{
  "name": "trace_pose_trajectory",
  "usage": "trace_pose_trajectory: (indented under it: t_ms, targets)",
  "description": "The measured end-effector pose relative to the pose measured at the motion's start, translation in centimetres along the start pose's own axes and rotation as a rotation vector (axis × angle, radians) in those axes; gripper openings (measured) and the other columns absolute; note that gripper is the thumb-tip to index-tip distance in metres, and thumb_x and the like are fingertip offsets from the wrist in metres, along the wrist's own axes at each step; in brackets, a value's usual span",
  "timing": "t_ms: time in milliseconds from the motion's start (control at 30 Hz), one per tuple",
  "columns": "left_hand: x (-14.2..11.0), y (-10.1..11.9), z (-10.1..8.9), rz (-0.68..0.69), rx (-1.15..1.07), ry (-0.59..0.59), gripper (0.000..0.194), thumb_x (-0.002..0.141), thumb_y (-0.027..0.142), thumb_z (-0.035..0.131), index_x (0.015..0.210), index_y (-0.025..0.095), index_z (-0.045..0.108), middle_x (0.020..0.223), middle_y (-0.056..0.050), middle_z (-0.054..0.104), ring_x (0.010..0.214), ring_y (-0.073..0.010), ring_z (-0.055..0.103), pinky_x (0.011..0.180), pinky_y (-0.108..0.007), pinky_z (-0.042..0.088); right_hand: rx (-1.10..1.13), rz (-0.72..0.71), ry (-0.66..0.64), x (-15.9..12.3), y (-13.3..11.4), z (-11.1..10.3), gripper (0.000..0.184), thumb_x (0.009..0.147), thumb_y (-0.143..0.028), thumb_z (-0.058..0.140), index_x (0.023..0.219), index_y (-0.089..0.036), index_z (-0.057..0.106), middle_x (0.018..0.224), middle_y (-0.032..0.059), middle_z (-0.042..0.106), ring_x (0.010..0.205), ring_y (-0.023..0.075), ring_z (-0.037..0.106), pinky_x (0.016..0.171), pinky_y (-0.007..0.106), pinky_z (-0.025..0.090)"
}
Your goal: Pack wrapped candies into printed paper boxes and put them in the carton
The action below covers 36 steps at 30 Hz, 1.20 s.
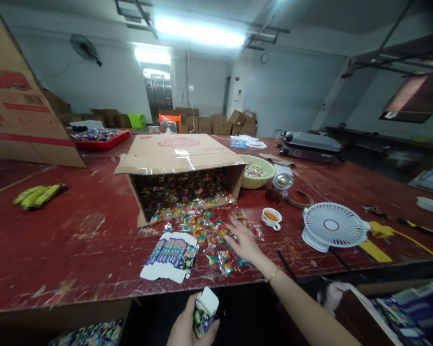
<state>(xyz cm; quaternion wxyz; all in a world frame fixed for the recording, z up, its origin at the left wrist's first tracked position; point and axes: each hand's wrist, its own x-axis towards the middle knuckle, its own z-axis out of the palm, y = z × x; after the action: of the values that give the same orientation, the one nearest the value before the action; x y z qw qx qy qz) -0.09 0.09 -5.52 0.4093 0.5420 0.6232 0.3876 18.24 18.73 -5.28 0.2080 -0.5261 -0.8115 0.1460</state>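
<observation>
Carton (204, 315) in left hand (182, 327); right hand (246, 242) at packets (225, 262).
Nearest my head view, left fingers wrap the small printed carton in front of the edge of the red table (94, 259), its white end up; right fingers, loosely parted, rest at the clear packets of coloured pieces, though I cannot tell whether they pinch one; left of these, flat cartons (171, 257) lie overlapped; right, I note a cup (272, 218) of amber liquid and a white fan (334, 225); beyond, a cardboard box (180, 149) gapes toward me, packets inside and before its mouth; beside it, a pale yellow bowl (261, 181); farther, a heaped red tray (111, 143).
</observation>
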Motion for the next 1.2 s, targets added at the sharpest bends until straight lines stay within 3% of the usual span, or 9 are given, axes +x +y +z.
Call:
trace_pose_trajectory:
  t_ms: [133, 367, 500, 633, 733, 867, 933, 1033, 1200]
  targets:
    - [-0.4, 0.8, -0.1, 0.001, -0.041, -0.019, 0.045, 0.071, 0.045, 0.058, 0.107, 0.019, 0.051, 0.077, -0.003, 0.068, 0.068, -0.018, 0.063, 0.065, -0.024, 0.048, -0.027, -0.097, -0.085, -3.1, -2.2, 1.1, 0.062, 0.088, -0.054, 0.039, 0.143, -0.029, 0.023, 0.151, 0.0065, 0.021, 0.139, 0.0277, 0.015, 0.11, 0.051, 0.012]
    - [-0.5, 0.8, -0.9, 0.023, -0.005, -0.025, 0.047, 0.072, 0.044, 0.06, 0.109, 0.018, 0.051, 0.082, -0.004, 0.069, 0.072, -0.0191, 0.064, 0.068, -0.026, 0.049, 0.028, -0.219, -0.098, -4.2, -5.4, 2.6, 0.058, 0.089, -0.051, 0.041, 0.14, -0.028, 0.03, 0.151, 0.0049, 0.021, 0.139, 0.0254, 0.017, 0.111, 0.051, 0.011]
    - [-0.5, 1.0, -1.2, -0.004, 0.029, -0.05, 0.048, 0.074, 0.047, 0.059, 0.11, 0.018, 0.048, 0.082, -0.004, 0.068, 0.072, -0.0187, 0.062, 0.069, -0.026, 0.048, 0.131, -0.114, 0.116, -3.2, -1.6, 1.3, 0.043, 0.094, -0.038, 0.034, 0.135, -0.026, 0.041, 0.14, 0.0066, 0.045, 0.13, 0.0216, 0.039, 0.108, 0.045, 0.03]
    - [-0.5, 1.3, -0.8, -0.019, 0.02, -0.042, 0.048, 0.073, 0.05, 0.058, 0.107, 0.018, 0.048, 0.077, -0.002, 0.067, 0.068, -0.0185, 0.061, 0.065, -0.026, 0.047, 0.085, 0.032, 0.245, -2.7, 5.2, -2.0, 0.045, 0.094, -0.034, 0.032, 0.132, -0.014, 0.046, 0.139, 0.0156, 0.043, 0.134, 0.0277, 0.029, 0.109, 0.052, 0.025]
    - [-0.4, 1.3, -0.4, 0.0, 0.012, -0.028, 0.049, 0.072, 0.049, 0.059, 0.109, 0.018, 0.048, 0.08, -0.003, 0.068, 0.071, -0.0197, 0.062, 0.067, -0.027, 0.048, 0.057, 0.037, 0.199, -4.9, 7.8, -3.0, 0.054, 0.085, -0.045, 0.049, 0.128, -0.013, 0.05, 0.139, 0.0174, 0.043, 0.131, 0.0322, 0.035, 0.107, 0.053, 0.03]
    - [-0.2, 1.3, -0.2, -0.016, 0.002, 0.009, 0.051, 0.07, 0.049, 0.061, 0.109, 0.018, 0.049, 0.083, -0.004, 0.069, 0.075, -0.0208, 0.064, 0.069, -0.028, 0.049, 0.064, -0.032, 0.166, -10.6, 7.2, -1.9, 0.066, 0.075, -0.05, 0.062, 0.131, -0.017, 0.047, 0.141, 0.0142, 0.041, 0.13, 0.0312, 0.037, 0.107, 0.05, 0.032]
    - [-0.2, 1.5, -0.2, -0.035, -0.023, 0.024, 0.052, 0.069, 0.049, 0.062, 0.108, 0.017, 0.05, 0.088, -0.004, 0.069, 0.079, -0.021, 0.065, 0.072, -0.028, 0.05, 0.175, -0.049, 0.201, -13.3, 6.2, -1.2, 0.054, 0.078, -0.045, 0.061, 0.126, -0.021, 0.052, 0.138, 0.0111, 0.046, 0.128, 0.0298, 0.04, 0.107, 0.05, 0.032]
    - [0.0, 2.3, -0.1, -0.033, -0.042, 0.007, 0.052, 0.069, 0.049, 0.062, 0.109, 0.017, 0.049, 0.092, -0.005, 0.069, 0.082, -0.0208, 0.065, 0.074, -0.029, 0.049, 0.583, 0.168, 0.328, -15.3, 4.6, -1.3, 0.026, 0.081, -0.037, 0.059, 0.101, -0.023, 0.068, 0.119, 0.0099, 0.063, 0.114, 0.0287, 0.054, 0.102, 0.049, 0.038]
    - [0.7, 3.9, 0.1, 0.048, 0.098, -0.113, 0.048, 0.073, 0.046, 0.061, 0.11, 0.019, 0.046, 0.084, -0.002, 0.067, 0.075, -0.019, 0.063, 0.069, -0.028, 0.048, 0.985, 0.44, 0.355, -13.8, 1.5, -4.0, 0.034, 0.071, -0.038, 0.069, 0.097, -0.018, 0.062, 0.076, 0.0071, 0.071, 0.063, 0.0211, 0.066, 0.052, 0.033, 0.052]
